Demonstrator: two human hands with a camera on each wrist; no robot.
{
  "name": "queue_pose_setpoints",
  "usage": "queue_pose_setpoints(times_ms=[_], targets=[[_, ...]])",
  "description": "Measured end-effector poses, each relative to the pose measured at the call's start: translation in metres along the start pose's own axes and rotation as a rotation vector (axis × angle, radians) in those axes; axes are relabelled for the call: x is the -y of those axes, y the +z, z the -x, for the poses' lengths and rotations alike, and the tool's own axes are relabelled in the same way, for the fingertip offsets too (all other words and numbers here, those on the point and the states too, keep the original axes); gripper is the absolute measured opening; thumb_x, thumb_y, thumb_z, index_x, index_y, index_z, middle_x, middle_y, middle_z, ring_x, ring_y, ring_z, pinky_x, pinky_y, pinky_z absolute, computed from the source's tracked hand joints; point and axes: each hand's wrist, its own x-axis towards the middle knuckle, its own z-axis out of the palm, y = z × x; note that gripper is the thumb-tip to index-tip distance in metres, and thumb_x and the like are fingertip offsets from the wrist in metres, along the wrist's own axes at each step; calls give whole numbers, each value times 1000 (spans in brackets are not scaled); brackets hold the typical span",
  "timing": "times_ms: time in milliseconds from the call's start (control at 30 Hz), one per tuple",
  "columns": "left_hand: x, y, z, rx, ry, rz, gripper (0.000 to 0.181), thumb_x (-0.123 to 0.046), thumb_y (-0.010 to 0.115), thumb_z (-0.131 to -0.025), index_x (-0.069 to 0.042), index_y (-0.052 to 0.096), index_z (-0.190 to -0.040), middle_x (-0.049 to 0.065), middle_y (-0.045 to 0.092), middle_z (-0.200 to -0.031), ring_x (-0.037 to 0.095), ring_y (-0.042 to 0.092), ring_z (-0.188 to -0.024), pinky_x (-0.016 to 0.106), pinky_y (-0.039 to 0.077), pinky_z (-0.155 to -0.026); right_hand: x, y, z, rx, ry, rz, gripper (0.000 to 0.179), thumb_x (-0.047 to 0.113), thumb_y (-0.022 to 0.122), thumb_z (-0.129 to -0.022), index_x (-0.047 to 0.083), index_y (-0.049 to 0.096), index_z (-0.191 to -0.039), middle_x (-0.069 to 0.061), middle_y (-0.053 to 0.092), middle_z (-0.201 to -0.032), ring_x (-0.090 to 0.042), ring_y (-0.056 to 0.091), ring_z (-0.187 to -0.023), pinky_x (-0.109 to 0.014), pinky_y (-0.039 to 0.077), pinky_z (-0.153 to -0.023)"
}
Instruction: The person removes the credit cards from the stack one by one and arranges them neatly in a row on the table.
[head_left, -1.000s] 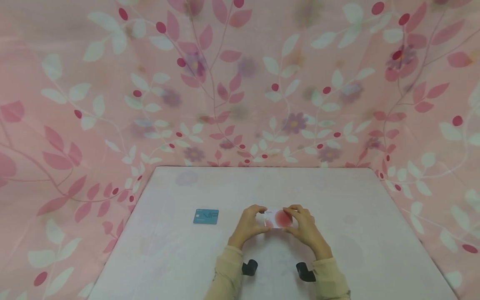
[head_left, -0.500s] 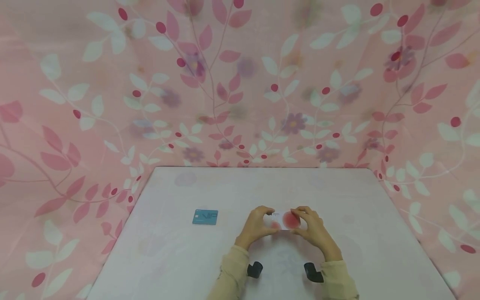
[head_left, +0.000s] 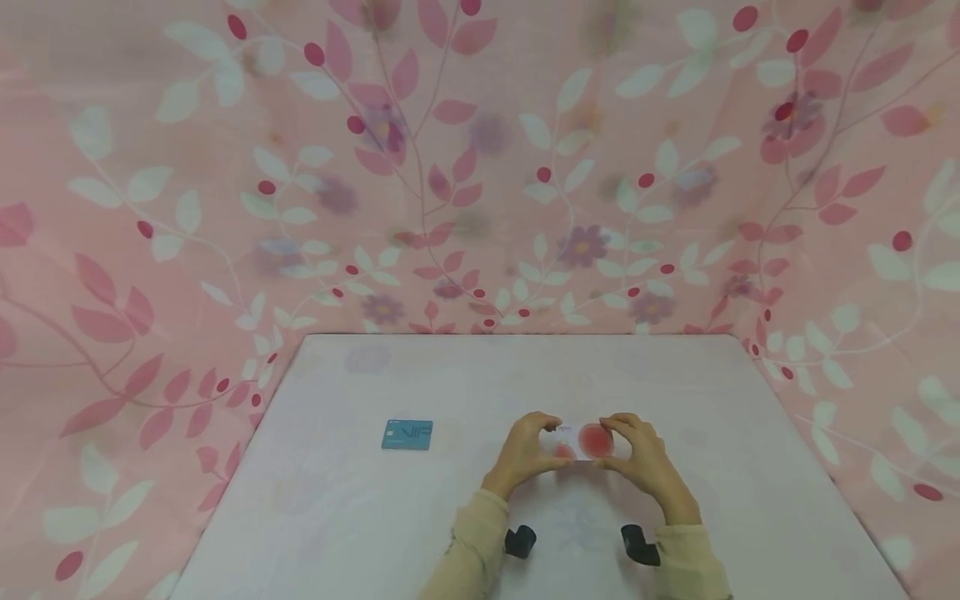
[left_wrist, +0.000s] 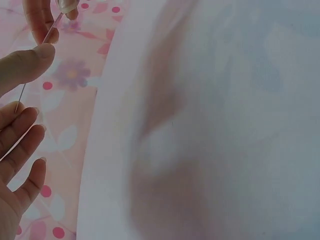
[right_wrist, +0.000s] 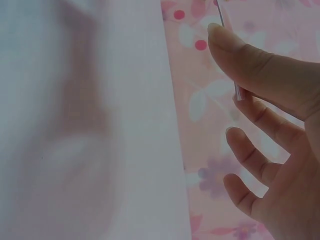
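White card (head_left: 584, 442) with red circles, held above table (head_left: 360, 517).
Left hand (head_left: 522, 452) pinching left end, right hand (head_left: 647, 458) right end; blue VIP card (head_left: 407, 436) flat on table, left.

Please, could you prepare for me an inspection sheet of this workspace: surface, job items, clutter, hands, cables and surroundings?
Surface: pale tabletop with faint pattern.
Job items: white card with red circles, held at both ends.
Clutter: one blue VIP card, lying flat, apart from the white card.
Left hand: pinches the white card's left end.
Right hand: pinches its right end.
Cables: nothing seen.
Surroundings: pink floral backdrop behind and on both sides.
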Motion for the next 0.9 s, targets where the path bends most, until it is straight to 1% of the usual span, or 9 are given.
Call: queue_pose_setpoints(times_ms=[167, 367, 467, 633, 767, 900], targets=[[-4, 4, -2, 4, 12, -17, 52, -23, 88, -59, 1, 66, -100, 6, 66, -88, 15, 59, -82, 21, 48, -75, -4, -5, 4, 5, 25, 15, 61, 20, 86, -63, -1, 63, -116, -19, 56, -116, -42, 48, -105, -65, 34, -82], [-12, 11, -5, 21, -13, -24, 52, -23, 88, -61, -1, 66, -102, 6, 66, -90, 15, 59, -84, 20, 47, -77, -8, -12, 9, 3, 45, 8, 61, 20, 85, -65, -1, 62, -117, -21, 55, -118, -45, 47, -107, -68, 33, -82], [-17, 13, -6, 20, -20, -22, 51, -21, 88, -61, -1, 65, -102, 7, 66, -90, 16, 59, -84, 20, 47, -76, -10, -15, 12, -1, 48, 10, 62, 20, 85, -65, -1, 61, -118, -21, 55, -118, -45, 47, -108, -68, 33, -81], [-24, 18, -8, 8, -14, -50, 50, -23, 88, -61, -2, 66, -101, 6, 66, -90, 15, 59, -83, 18, 46, -76, -15, -19, 16, -13, 47, 26, 63, 21, 84, -66, -2, 61, -119, -23, 55, -117, -46, 47, -107, -69, 33, -79], [-26, 25, -11, 7, -6, -68, 51, -25, 88, -61, -3, 67, -102, 3, 67, -91, 12, 59, -83, 15, 45, -75, -20, -23, 20, -26, 46, 36, 63, 20, 84, -65, -2, 61, -119, -23, 56, -116, -46, 48, -106, -68, 33, -77], [-28, 34, -13, 14, -4, -66, 53, -26, 88, -61, -3, 67, -103, 3, 67, -93, 10, 59, -83, 12, 43, -75, -26, -27, 23, -29, 57, 36, 62, 20, 84, -65, -2, 61, -118, -23, 57, -116, -45, 49, -104, -67, 33, -76]])
